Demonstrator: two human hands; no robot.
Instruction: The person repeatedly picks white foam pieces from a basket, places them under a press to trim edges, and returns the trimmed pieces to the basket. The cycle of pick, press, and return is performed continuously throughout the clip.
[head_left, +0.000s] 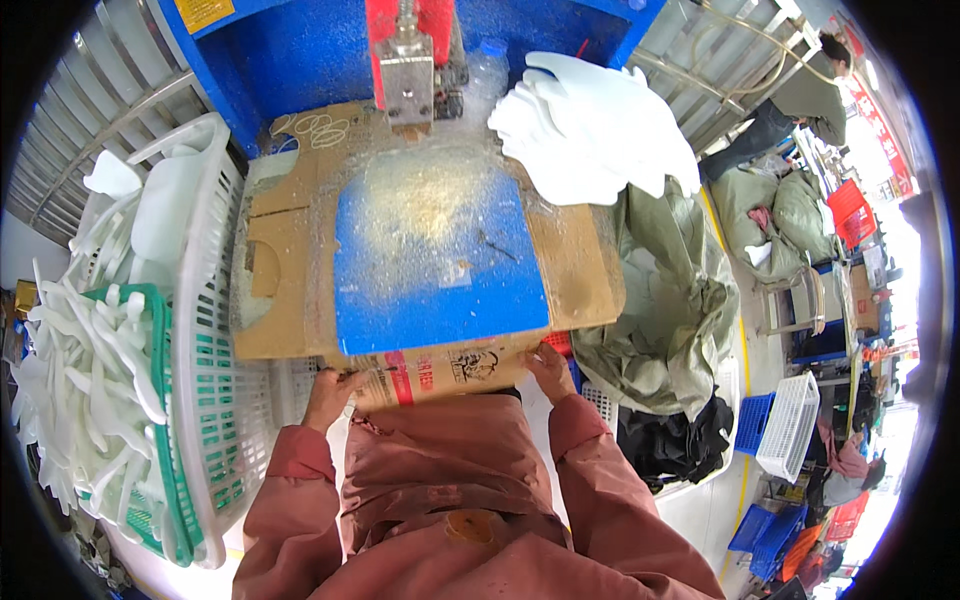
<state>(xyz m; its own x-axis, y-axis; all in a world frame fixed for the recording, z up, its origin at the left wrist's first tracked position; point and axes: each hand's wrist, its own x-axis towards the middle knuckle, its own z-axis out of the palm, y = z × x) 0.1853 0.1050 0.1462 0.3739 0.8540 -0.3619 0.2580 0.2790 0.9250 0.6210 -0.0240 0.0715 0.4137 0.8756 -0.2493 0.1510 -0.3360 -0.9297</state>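
Note:
A printed cardboard flap (430, 374) hangs at the front edge of the work table, just above my lap. My left hand (333, 393) is closed on its left end, and my right hand (549, 372) grips the right end, fingers partly tucked behind. Beyond the flap lies a blue panel (440, 300) set among brown cardboard sheets (575, 260). Pale yellowish dust (432, 205) is scattered over the panel's far half. Above the dust stands a metal tool head (408, 85) on a red machine arm (440, 20).
White flat cut pieces (595, 125) are piled at the back right, beside a clear bottle (488, 68). At left, a white basket (215, 400) and a green basket (160, 380) hold white pieces. A grey-green sack (660, 310) stands right. Another person (815, 105) is farther right.

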